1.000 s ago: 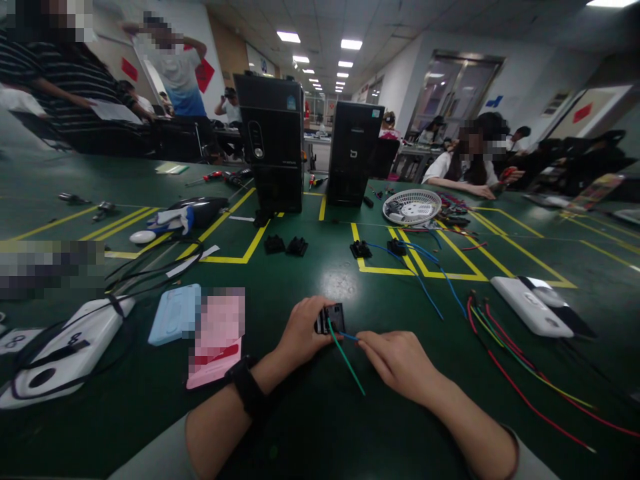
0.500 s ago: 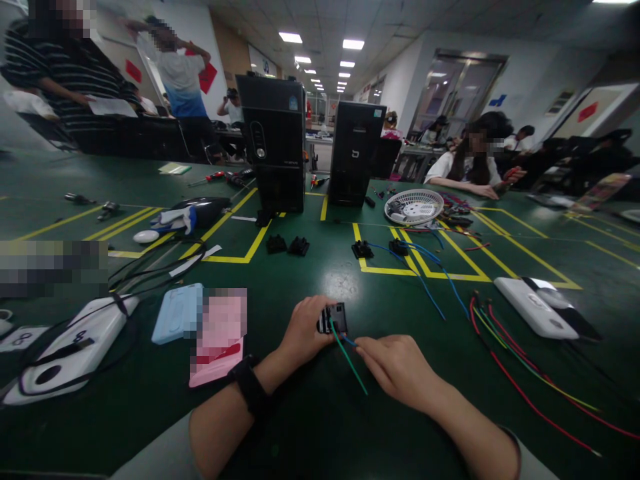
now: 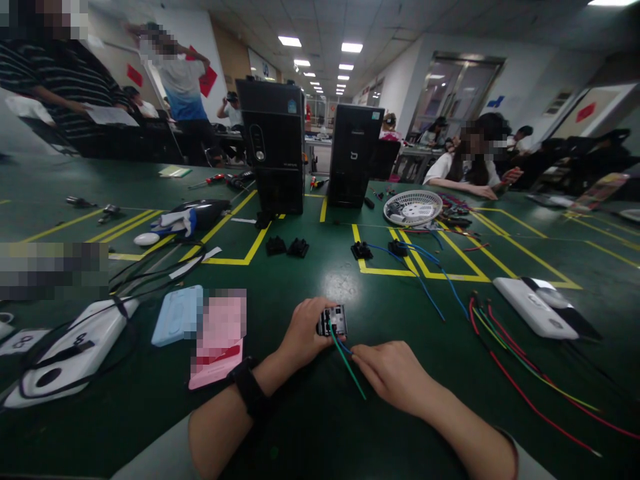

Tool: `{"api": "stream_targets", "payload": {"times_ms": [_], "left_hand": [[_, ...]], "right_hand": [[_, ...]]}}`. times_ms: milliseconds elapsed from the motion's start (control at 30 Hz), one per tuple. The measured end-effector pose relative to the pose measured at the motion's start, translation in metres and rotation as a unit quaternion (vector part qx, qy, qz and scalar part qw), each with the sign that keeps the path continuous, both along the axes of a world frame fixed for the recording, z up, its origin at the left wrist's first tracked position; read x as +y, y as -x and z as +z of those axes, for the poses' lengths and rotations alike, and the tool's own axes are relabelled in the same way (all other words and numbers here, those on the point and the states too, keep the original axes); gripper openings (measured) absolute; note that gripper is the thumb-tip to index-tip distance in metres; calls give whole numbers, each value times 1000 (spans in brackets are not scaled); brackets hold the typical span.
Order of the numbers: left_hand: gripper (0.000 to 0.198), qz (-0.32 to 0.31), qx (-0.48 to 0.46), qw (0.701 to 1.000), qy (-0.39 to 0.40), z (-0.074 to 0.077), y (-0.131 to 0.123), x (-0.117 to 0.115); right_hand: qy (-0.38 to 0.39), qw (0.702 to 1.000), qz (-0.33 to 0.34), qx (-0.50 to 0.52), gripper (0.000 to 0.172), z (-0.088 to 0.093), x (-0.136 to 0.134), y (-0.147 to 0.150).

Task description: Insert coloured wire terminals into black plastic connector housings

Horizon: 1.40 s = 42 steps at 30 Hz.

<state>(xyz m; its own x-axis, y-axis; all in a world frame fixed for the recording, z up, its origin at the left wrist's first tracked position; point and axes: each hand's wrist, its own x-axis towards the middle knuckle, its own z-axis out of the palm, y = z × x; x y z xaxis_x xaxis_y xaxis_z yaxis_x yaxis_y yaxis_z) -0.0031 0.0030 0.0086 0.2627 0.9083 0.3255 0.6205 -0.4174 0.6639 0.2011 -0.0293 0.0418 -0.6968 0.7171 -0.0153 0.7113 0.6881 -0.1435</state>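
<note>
Have eased the right hand (image 3: 393, 372) a little lower and closer to the left hand (image 3: 303, 333) since a second ago; see a brighter, greyer face on the small black rectangular plastic module (image 3: 340, 321). Grip the module on or just above the dark green tabletop (image 3: 280, 287) (cannot tell which), with the left fingers bent over its far edge and the thumb against its near one, closed to its width. Pinch a thin blue plastic-coated wire (image 3: 345, 347) by the module's near edge between the right thumb and index finger, tips together. Leave a longer green plastic-coated wire (image 3: 353, 371) trailing from the module toward the body, free at its near end. Wear a black wristwatch (image 3: 251, 388) on the left wrist. Have a flat pink rectangular case (image 3: 217, 378) beside the left forearm, and a loose bunch of red, green and yellow wires (image 3: 493, 355) well to the right.
</note>
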Motion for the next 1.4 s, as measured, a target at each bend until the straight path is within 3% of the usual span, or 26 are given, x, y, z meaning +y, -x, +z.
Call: {"api": "stream_targets", "payload": {"times_ms": [300, 567, 767, 967, 1200, 1400], "left_hand": [[47, 7, 9, 1000, 1, -2, 0, 0], [43, 2, 4, 1000, 0, 1, 0, 0], [46, 12, 5, 1000, 3, -3, 1, 1], [50, 8, 4, 1000, 5, -4, 1, 1], [50, 1, 5, 1000, 6, -1, 1, 0], [53, 2, 14, 1000, 6, -2, 0, -2]], "right_hand": [[-31, 999, 8, 41, 33, 9, -3, -3], [-13, 999, 27, 11, 25, 1, 0, 1], [-25, 994, 7, 103, 28, 9, -3, -6], [-91, 976, -42, 194, 28, 13, 1, -16], [-101, 965, -99, 221, 29, 8, 8, -17], [-102, 954, -196, 201, 29, 1, 25, -24]]}}
